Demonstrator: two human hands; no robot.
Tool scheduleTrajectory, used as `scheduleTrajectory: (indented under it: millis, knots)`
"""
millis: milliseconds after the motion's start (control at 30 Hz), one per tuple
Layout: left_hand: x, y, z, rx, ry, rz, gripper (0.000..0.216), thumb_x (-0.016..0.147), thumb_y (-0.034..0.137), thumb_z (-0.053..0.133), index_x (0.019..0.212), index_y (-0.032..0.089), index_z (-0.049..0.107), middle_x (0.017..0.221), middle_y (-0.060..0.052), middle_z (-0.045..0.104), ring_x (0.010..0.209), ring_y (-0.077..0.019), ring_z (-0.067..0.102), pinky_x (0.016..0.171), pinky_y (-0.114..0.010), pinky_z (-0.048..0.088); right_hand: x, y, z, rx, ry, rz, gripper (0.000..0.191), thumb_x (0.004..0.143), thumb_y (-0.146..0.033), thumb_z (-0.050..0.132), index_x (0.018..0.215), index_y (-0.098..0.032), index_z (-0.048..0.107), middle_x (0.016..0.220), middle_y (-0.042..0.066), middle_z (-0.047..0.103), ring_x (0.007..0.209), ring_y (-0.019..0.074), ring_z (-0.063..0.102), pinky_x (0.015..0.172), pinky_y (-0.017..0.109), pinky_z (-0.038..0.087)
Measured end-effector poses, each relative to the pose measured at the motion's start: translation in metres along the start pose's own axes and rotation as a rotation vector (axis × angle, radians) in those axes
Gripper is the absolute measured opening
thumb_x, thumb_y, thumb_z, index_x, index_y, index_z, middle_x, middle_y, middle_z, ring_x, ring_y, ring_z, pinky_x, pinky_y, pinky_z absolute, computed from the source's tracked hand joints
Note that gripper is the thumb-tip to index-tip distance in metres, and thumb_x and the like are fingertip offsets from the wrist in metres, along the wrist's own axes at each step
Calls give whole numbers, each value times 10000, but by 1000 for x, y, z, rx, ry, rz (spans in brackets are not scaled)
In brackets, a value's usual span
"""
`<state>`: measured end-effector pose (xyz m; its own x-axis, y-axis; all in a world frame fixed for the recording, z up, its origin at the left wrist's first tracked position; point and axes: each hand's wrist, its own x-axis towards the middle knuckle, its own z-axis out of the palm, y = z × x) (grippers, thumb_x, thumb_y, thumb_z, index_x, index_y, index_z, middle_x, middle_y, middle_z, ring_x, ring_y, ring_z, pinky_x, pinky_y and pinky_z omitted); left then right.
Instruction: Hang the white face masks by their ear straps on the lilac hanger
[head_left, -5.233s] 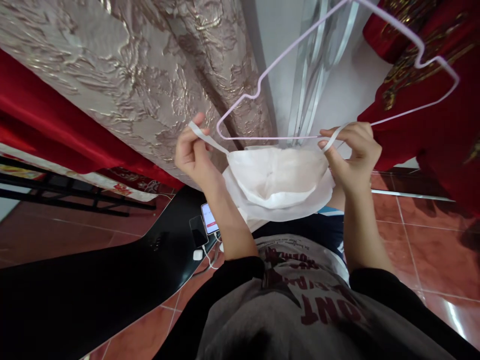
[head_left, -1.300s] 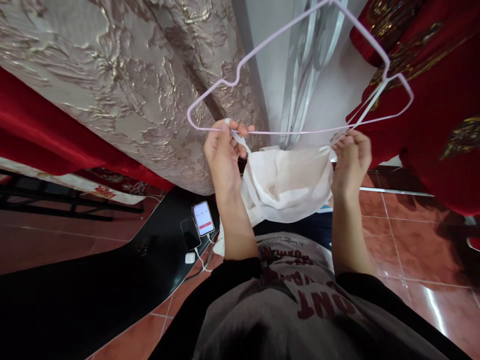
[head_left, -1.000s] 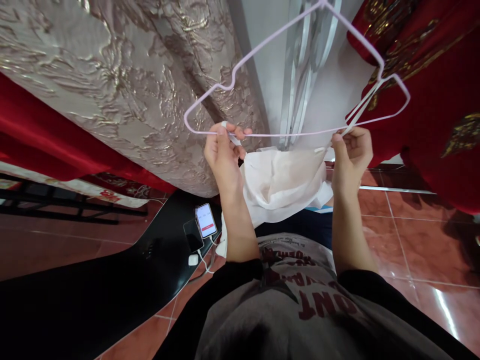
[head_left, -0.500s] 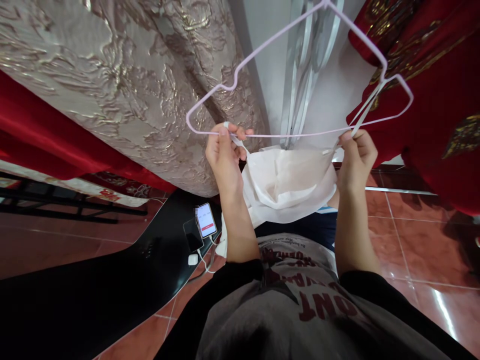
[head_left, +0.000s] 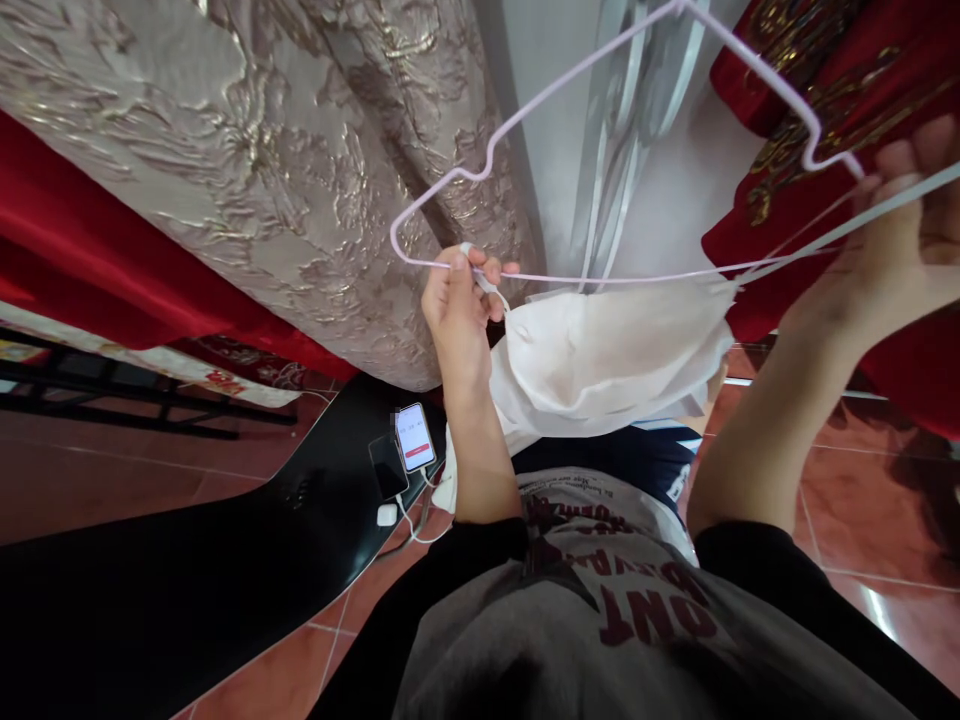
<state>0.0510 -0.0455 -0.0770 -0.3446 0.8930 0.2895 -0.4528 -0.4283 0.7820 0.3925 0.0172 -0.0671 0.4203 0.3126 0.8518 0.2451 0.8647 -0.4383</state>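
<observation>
A pale pink clothes hanger [head_left: 577,70] is held up across the middle of the view. My left hand [head_left: 461,305] pinches its lower bar near the left corner, together with a narrow white strap. White cloth with straps [head_left: 622,355] hangs below the bar, over my lap. My right hand [head_left: 904,225], slightly blurred, is at the hanger's right end and covers that corner. Its fingers are curled at a white strap [head_left: 832,232], which is stretched taut from the cloth past the hand to the right edge. Part of this grip is hidden.
A black bench [head_left: 225,570] at left bears two phones, one lit phone [head_left: 415,438] and one dark phone [head_left: 388,467], with white cables and a small white charger [head_left: 386,515]. Embossed beige fabric [head_left: 247,150] and red cloth [head_left: 885,300] hang close on either side.
My right hand has moved right and up to the hanger's end, pulling the strap out taut and spreading the white cloth. My left hand keeps its pinch; the hanger shifts slightly right.
</observation>
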Motion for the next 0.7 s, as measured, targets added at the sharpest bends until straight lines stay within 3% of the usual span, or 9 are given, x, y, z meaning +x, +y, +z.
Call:
scheduleTrajectory:
  millis: [67,167,233,267,333,433,500,600,700]
  knots:
    - [0,0,-1,-25,-25,32,305,950,479,790,837,218,681,715,-27,603,753,-166,739,405,-186,351,4,11,-19,69,-51,-67,371,847,-312,846,1151,-515,787,1178,-143,794,1111,117,783,905,239,619]
    - [1,-3,-2,-20,-41,51,297,951,482,789,855,216,699,738,-31,628,756,-156,739,404,-183,356,-1,-1,-22,-30,162,-65,301,835,-288,857,1041,-504,820,1081,-157,817,1106,127,785,1021,307,586]
    - [1,-8,-3,12,-46,34,307,970,501,758,869,217,700,759,-42,649,789,-168,752,410,-190,369,-12,-23,-6,-96,160,-54,146,864,-348,831,965,-453,840,962,-117,833,915,148,804,868,366,631]
    - [1,-10,-3,29,-49,22,313,976,509,747,877,216,700,768,-46,660,810,-176,760,415,-192,376,-19,-34,5,-102,147,-114,83,887,-422,800,839,-379,851,811,-72,813,734,154,777,680,352,621]
    - [1,-15,-4,54,-54,6,317,978,515,741,898,211,703,785,-52,678,858,-194,776,425,-193,385,-35,-53,29,-201,38,-83,133,878,-419,817,904,-296,858,807,-3,815,720,204,778,686,416,638]
    - [1,-17,-6,88,-46,5,297,978,497,737,924,206,713,826,-62,722,939,-225,795,431,-191,390,-55,-66,56,-300,-458,76,184,921,-392,774,1059,-280,825,1018,34,826,1053,271,785,960,532,638]
    - [1,-15,-8,103,-46,-3,229,971,435,736,946,207,726,913,-81,774,995,-239,796,435,-191,394,-64,-65,64,-349,-661,129,200,927,-411,764,1084,-297,811,1052,20,822,1127,270,754,1054,549,594]
    - [2,-8,-16,130,-14,18,91,913,251,701,983,219,750,1069,-93,821,1029,-233,793,443,-189,407,-73,-62,67,-421,-687,129,207,921,-449,762,1067,-312,812,1050,3,827,1039,247,735,1050,534,568]
    - [6,-3,-33,222,130,192,259,835,94,608,993,225,765,1100,-72,832,1021,-209,793,467,-191,425,-77,-63,64,-446,-625,111,204,928,-467,746,1045,-312,810,1043,2,828,1007,238,719,1025,510,559]
